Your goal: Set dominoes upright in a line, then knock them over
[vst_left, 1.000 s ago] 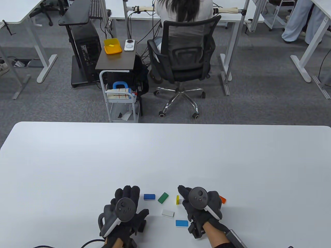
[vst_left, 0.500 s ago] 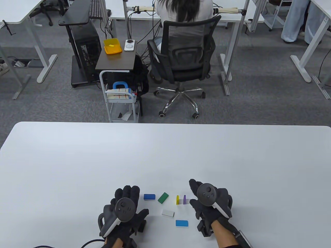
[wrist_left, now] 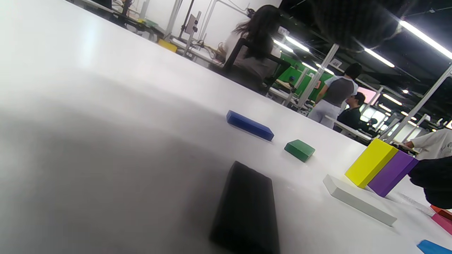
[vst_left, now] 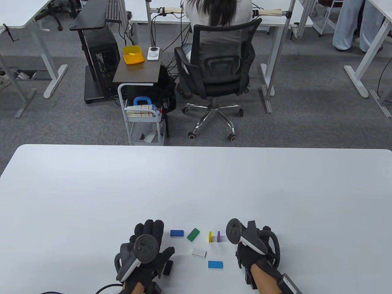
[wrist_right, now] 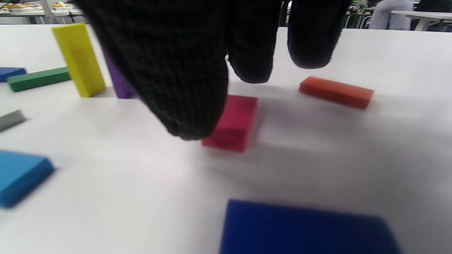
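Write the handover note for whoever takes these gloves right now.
Left hand: resting on the table, holding nothing.
Right hand: empty, fingers hanging above the pink domino.
Done: yellow domino and purple domino stand upright side by side.
Left: pink, orange, green, white, light blue and dark blue dominoes lie flat. Stand them in line, then topple.

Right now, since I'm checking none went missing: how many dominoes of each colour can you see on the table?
dark blue: 2 (the second shows only close under the right wrist camera)
light blue: 1
green: 1
yellow: 1
purple: 1
white: 1
pink: 1
orange: 1
black: 1
total: 10
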`<state>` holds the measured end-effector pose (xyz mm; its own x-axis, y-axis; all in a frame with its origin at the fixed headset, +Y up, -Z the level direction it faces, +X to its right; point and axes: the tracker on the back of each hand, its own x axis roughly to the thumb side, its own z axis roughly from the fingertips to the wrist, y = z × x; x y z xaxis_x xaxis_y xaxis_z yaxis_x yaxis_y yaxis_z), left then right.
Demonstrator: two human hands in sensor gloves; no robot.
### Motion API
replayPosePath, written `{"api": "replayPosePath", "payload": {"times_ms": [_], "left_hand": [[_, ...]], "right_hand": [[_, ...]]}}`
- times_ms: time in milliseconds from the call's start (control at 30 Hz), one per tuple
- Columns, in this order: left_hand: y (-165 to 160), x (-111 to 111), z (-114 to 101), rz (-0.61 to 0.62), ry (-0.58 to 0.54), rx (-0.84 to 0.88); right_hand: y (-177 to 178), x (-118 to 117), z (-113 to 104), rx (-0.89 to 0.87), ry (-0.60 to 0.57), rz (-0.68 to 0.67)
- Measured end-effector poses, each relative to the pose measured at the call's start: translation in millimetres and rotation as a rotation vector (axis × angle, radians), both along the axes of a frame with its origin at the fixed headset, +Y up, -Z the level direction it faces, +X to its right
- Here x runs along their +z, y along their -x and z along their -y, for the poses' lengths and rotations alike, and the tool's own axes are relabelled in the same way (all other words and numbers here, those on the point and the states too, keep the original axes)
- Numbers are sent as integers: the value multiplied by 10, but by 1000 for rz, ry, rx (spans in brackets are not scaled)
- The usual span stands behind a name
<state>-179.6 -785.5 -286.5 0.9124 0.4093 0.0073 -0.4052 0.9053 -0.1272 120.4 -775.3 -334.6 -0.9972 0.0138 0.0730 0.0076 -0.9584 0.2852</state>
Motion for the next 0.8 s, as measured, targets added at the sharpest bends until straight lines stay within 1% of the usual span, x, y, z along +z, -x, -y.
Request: {"api": "replayPosePath", "payload": {"times_ms": [100,167,367,400,533,600,700,800], "left_hand": [[-15,-6,6,6,1,-8],[-23,-3,7,9,2,-9],[-31,1,9,11,2,-15],[-34,5,7,11,3,-16],[-38,6,6,12,-1,-15],[-29,3,7,10,-2,-13],[-15,-1,11,7,1,-6],[-16,0,16,8,5,-4]], "right_hand": [[25,4,51,60,13,5],[24,-6,108,69,38,4],[46,6,95,87,-29,-13],[40,6,94,84,-22,-10],[-18,16,103,29,-51,-20],[-57,31,65,-11,-155,-25],[-94,53,-55,-88,-233,-21],[-111,91,-155,-154,-351,-32]]}}
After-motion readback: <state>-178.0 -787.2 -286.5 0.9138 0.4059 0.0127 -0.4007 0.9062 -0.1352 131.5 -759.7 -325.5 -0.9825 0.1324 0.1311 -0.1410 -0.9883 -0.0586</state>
